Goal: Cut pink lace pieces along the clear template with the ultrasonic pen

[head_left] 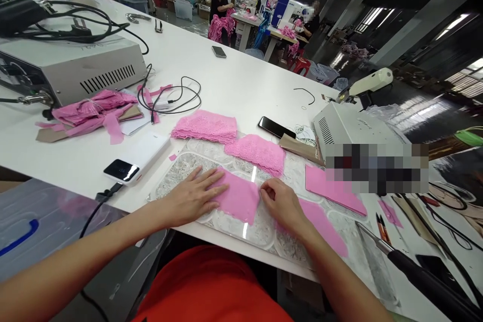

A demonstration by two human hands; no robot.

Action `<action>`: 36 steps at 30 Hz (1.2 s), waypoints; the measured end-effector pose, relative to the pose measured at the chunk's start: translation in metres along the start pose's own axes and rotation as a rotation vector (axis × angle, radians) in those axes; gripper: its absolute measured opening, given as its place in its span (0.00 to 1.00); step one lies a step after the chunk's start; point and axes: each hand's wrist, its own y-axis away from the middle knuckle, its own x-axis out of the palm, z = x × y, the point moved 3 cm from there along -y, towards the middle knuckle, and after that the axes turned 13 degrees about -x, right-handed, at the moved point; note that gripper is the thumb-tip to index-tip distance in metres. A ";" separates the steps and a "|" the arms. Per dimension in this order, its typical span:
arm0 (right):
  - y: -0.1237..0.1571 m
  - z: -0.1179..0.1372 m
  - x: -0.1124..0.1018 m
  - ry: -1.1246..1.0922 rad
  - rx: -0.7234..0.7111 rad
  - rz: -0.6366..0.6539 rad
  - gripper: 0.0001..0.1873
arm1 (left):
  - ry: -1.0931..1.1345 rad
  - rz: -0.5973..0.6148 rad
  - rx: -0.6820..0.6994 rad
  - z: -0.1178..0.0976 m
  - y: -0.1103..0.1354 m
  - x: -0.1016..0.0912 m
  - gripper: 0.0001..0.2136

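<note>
My left hand (192,196) lies flat with fingers spread, its fingertips on the left part of a pink fabric piece (239,198). That piece rests on a clear, patterned plastic board (260,231). At the piece's right edge, my right hand (285,204) is closed in a pinch on its corner; the fingertips are partly hidden. Another flat pink piece (324,229) sits partly beneath my right forearm. Beyond my hands are two piles of scalloped pink lace, one on the left (206,126) and one nearer the middle (258,153). A neat pink fabric stack (334,188) lies to the right.
Left stand a white power bank (151,153) with a cable, a grey metal box (86,68) and bundled pink scraps (94,110). A black phone (277,127) lies beyond the lace. On the right are another box (354,128) and a black-handled tool with a metal tip (407,266).
</note>
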 end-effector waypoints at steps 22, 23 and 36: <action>-0.019 0.008 0.001 -0.028 -0.007 0.075 0.04 | -0.129 -0.143 -0.023 0.003 0.013 0.002 0.21; -0.018 0.007 0.000 -0.017 0.001 0.069 0.04 | -0.133 -0.145 -0.018 0.003 0.013 0.001 0.21; 0.017 0.005 -0.001 0.023 -0.244 -0.129 0.11 | -0.163 -0.244 0.163 0.009 0.007 -0.004 0.22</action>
